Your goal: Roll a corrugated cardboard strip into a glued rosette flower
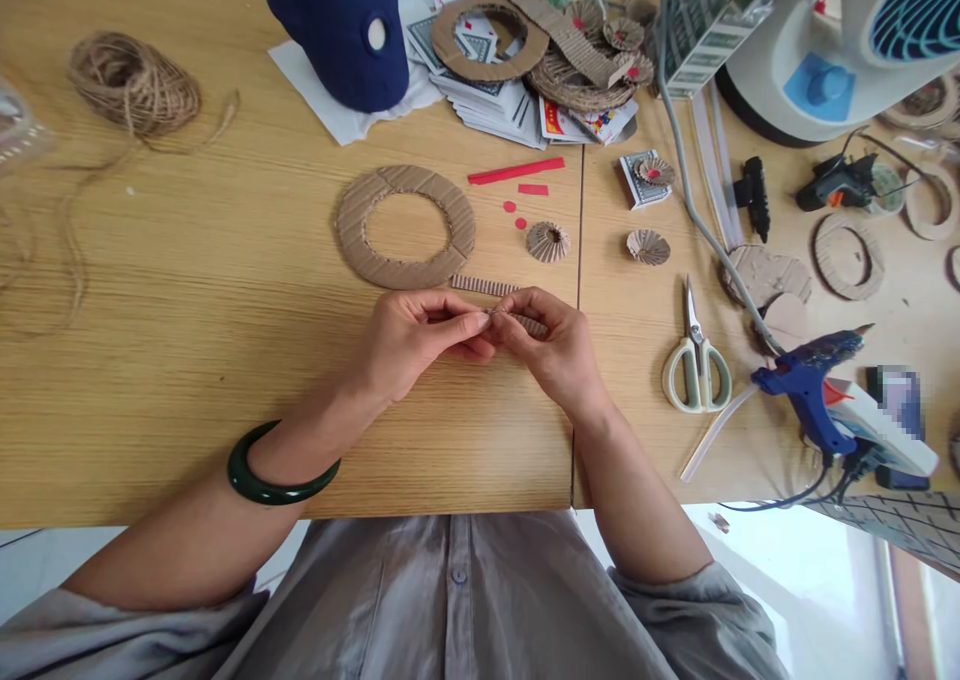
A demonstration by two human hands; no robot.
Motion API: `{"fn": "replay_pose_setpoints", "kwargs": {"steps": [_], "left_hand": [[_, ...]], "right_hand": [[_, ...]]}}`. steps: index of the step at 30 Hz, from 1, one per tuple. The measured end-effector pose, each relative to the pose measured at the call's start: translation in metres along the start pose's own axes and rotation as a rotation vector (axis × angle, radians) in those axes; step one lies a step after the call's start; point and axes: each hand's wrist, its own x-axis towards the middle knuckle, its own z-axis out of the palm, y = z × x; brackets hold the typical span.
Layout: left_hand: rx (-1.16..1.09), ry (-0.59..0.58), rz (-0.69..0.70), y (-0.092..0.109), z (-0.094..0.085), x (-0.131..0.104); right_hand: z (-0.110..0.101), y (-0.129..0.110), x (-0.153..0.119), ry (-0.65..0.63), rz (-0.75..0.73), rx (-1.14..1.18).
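My left hand point(427, 338) and my right hand point(553, 348) meet fingertip to fingertip above the table, both pinched on a narrow corrugated cardboard strip point(534, 327). Most of that strip is hidden by my fingers. Just beyond them a second ribbed strip point(484, 285) lies flat, close to a large cardboard ring point(352, 225). A pleated cardboard rosette point(548, 242) sits past my right hand, and another rosette point(648, 247) is farther right. Two small red paper dots point(510, 206), a red piece point(533, 190) and long red strips point(516, 170) lie behind.
Scissors point(696, 360) and a blue glue gun point(814, 380) lie to the right, with a grey cable point(697, 210) running past. A twine ball point(135, 85) is far left. Playing cards point(499, 120), a navy cap point(337, 30) and a fan point(795, 60) stand at the back.
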Motion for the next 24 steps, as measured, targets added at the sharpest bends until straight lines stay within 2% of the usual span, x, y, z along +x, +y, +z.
{"fn": "replay_pose_setpoints", "kwargs": {"steps": [19, 24], "left_hand": [[0.137, -0.006, 0.096, -0.0068, -0.004, 0.0008], [0.203, 0.018, 0.122, -0.0083, -0.0055, 0.0022]], "right_hand": [[0.0027, -0.0029, -0.0006, 0.043, -0.033, -0.142], [0.0041, -0.0012, -0.002, 0.025, -0.008, -0.113]]}}
